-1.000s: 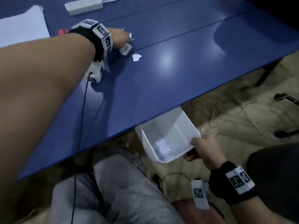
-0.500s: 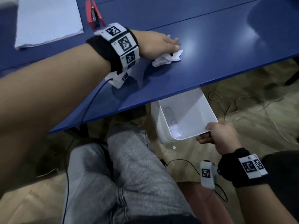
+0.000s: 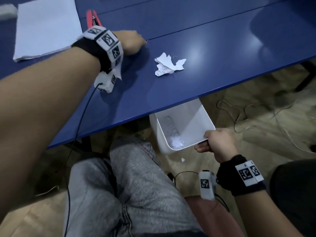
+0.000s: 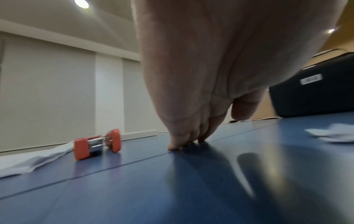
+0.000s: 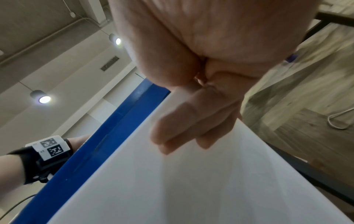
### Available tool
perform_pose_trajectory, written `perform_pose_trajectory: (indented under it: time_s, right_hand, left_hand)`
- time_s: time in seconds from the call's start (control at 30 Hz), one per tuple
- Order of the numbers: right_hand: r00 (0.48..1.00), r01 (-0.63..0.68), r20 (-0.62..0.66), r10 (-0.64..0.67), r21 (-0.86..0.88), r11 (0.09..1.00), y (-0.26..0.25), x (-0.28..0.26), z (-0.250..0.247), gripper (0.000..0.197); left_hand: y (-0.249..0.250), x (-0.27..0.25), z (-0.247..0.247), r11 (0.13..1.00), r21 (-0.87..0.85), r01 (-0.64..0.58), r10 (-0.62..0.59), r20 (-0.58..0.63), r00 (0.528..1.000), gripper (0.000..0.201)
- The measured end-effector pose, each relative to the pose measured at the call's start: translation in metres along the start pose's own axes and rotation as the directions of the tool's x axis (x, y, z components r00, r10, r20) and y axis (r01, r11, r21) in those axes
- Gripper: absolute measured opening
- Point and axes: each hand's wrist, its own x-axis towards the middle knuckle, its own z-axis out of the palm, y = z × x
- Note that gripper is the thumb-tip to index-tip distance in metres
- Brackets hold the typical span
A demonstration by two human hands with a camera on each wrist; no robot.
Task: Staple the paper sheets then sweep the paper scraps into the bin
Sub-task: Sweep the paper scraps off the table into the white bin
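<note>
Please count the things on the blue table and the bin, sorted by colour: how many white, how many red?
White: 3, the paper sheets, the paper scraps, the bin.
Red: 1, the stapler.
Total: 4.

A blue bench [image 3: 205, 40] carries crumpled paper scraps [image 3: 168, 64] near its front edge, a red stapler [image 3: 93, 18] and stacked sheets [image 3: 46, 26] farther back.

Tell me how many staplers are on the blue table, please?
1. The red stapler lies on the blue table, beside the white paper sheets and just beyond the left hand. Others may lie outside the view.
</note>
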Motion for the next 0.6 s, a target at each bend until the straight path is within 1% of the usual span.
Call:
perform_pose_trajectory:
  time_s: [0.03,0.07,0.13,0.2,0.27,0.3,0.33,0.37,0.4,0.43,0.47,0.5,0.6]
  right_hand:
    - [1.000,0.003,0.005,-0.003,0.000,1.000,0.000,0.000,0.002,0.015]
    - [1.000,0.003,0.010,-0.003,-0.001,1.000,0.000,-0.001,0.004,0.016]
    - [1.000,0.006,0.020,-0.006,0.002,1.000,0.000,-0.001,0.007,0.016]
    - [1.000,0.005,0.025,-0.005,0.007,1.000,0.000,-0.001,0.009,0.017]
    - [1.000,0.004,0.021,-0.005,0.012,1.000,0.000,-0.001,0.010,0.017]
    - [1.000,0.006,0.018,-0.006,0.008,1.000,0.000,-0.001,0.010,0.017]
    - [1.000,0.006,0.014,-0.006,0.003,1.000,0.000,0.000,0.010,0.017]
    - [1.000,0.004,0.008,-0.004,0.001,1.000,0.000,0.000,0.009,0.017]
    - [1.000,0.000,0.004,0.000,-0.002,1.000,0.001,0.001,0.009,0.017]
    - [1.000,-0.003,-0.003,0.003,-0.002,1.000,0.000,0.002,0.008,0.017]
    - [1.000,-0.006,-0.007,0.006,-0.001,1.000,0.001,0.003,0.007,0.017]
    - [1.000,-0.006,-0.008,0.006,0.001,1.000,0.001,0.003,0.006,0.017]
    - [1.000,-0.004,-0.013,0.004,0.007,1.000,0.002,0.002,0.003,0.017]
  left_hand:
    - [0.011,-0.010,0.001,0.999,-0.046,-0.012,0.011,-0.024,1.000,0.039]
    - [0.023,-0.020,0.004,0.997,-0.078,-0.022,0.020,-0.022,1.000,0.040]
    - [0.045,-0.041,0.010,0.982,-0.179,-0.054,0.056,0.010,0.998,0.047]
    - [0.057,-0.051,0.017,0.961,-0.242,-0.135,0.147,0.030,0.989,0.052]
    - [0.062,-0.056,0.019,0.935,-0.305,-0.182,0.214,0.075,0.974,0.052]
    - [0.064,-0.057,0.017,0.922,-0.342,-0.183,0.219,0.070,0.973,0.052]
    - [0.065,-0.054,0.014,0.923,-0.342,-0.178,0.207,0.051,0.977,0.050]
    - [0.065,-0.049,0.009,0.935,-0.307,-0.176,0.188,0.011,0.982,0.047]
    - [0.062,-0.044,0.003,0.956,-0.250,-0.156,0.154,-0.025,0.988,0.046]
    - [0.058,-0.039,-0.004,0.975,-0.195,-0.110,0.103,-0.046,0.994,0.046]
    - [0.054,-0.034,-0.009,0.987,-0.150,-0.065,0.060,-0.038,0.997,0.046]
    - [0.051,-0.029,-0.013,0.993,-0.111,-0.050,0.049,-0.011,0.999,0.045]
    - [0.050,-0.020,-0.012,0.995,-0.049,-0.088,0.091,0.068,0.993,0.047]
